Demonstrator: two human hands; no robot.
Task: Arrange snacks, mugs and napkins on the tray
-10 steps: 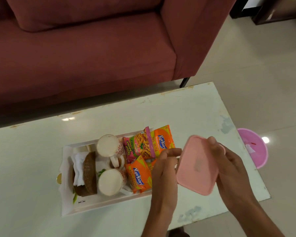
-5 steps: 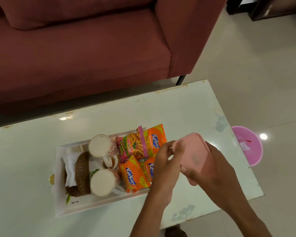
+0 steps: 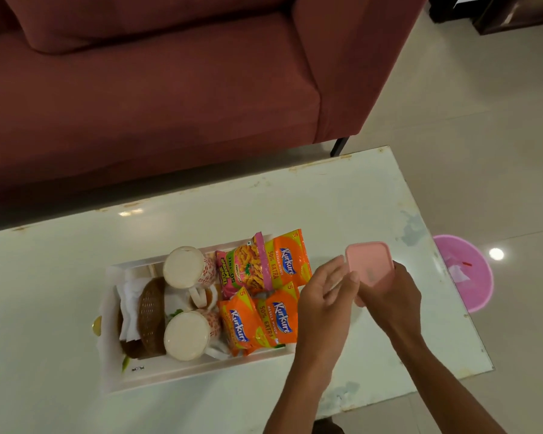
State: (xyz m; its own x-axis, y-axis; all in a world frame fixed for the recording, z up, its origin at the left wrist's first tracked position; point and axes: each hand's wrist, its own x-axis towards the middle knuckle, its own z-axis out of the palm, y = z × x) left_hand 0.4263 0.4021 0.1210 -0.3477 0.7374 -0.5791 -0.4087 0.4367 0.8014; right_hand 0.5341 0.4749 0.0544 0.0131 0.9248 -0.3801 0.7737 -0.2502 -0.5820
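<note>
Though the tray (image 3: 170,374) holds 2 mugs (image 3: 184,267), napkins (image 3: 127,297) and 4 snack packets (image 3: 287,266), the right hand (image 3: 389,297) grips a pink container (image 3: 369,261) off it; the left hand (image 3: 323,297) is loosely spread.

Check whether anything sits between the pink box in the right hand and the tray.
Yes. The left hand hangs open between the pink box and the tray. The tray's end nearest the box is covered by snack packets, with mugs beyond them, so no bare spot shows there.
</note>
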